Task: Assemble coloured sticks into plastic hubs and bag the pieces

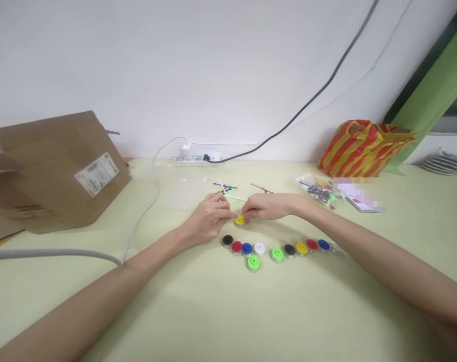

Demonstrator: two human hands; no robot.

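A small round piece with a yellow top and a clear base stands on the table between my two hands. My left hand pinches its left side with thumb and fingertips. My right hand is closed, its fingertips at the piece's right side; they partly hide what they grip. Nearer to me lies a row of like pieces, among them a black one, a white one and a green one. Behind my hands lie thin coloured plastic sticks, including a blue one and a red one.
A cardboard box stands at the left, with a grey cable nearby. A power strip sits against the wall. To the right are a clear bag of parts, a phone and a striped plastic bag.
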